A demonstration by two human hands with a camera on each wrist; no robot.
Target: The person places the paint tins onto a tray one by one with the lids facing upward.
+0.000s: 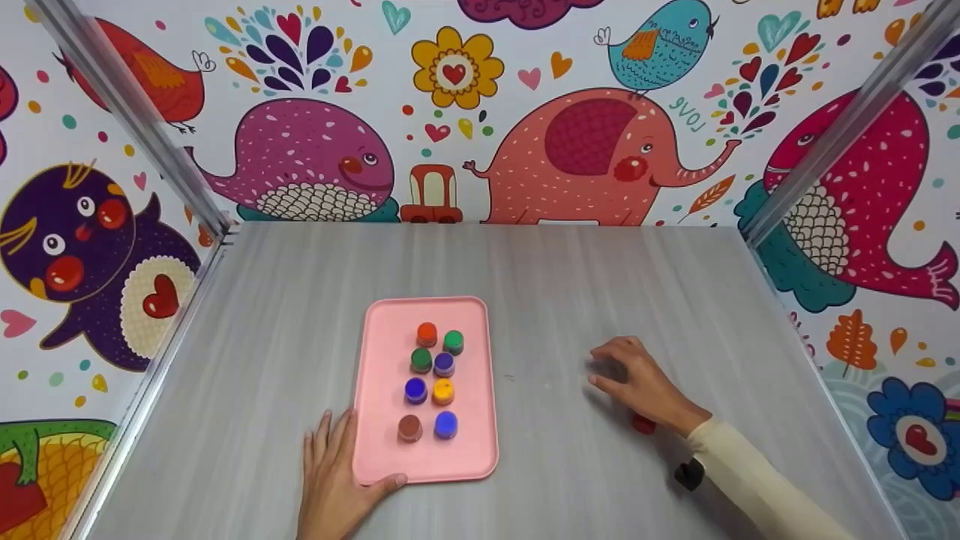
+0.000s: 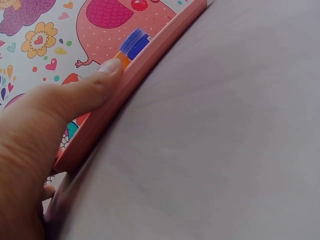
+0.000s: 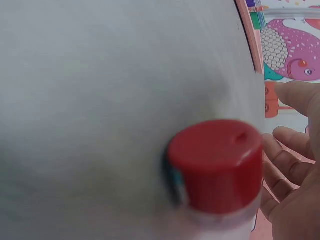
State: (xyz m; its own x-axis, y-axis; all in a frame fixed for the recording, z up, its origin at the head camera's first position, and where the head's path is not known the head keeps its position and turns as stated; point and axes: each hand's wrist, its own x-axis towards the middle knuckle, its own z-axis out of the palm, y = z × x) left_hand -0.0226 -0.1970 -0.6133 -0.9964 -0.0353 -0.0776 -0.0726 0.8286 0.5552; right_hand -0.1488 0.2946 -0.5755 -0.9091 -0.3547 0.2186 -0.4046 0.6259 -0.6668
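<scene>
On the table lies a pink tray (image 1: 382,322) with several small paint jars on it, their lids orange, green, blue, yellow and brown, such as the brown-lidded jar (image 1: 410,427). My left hand (image 1: 334,472) rests at the tray's near left corner. Its thumb lies on the rim in the left wrist view, and its fingers stretch along the left side. To the right of the tray, my right hand (image 1: 634,379) hovers over the table with loosely bent fingers and nothing visible in them. A red-lidded jar (image 3: 217,165) stands below its wrist, partly hidden in the head view.
Grey table (image 1: 555,300) surface surrounds the tray. Behind it stands a wall (image 1: 442,135) printed with cartoon animals, and similar panels flank both sides. Metal rails (image 1: 165,135) run along the corners. A black object (image 1: 688,474) sits at the right sleeve.
</scene>
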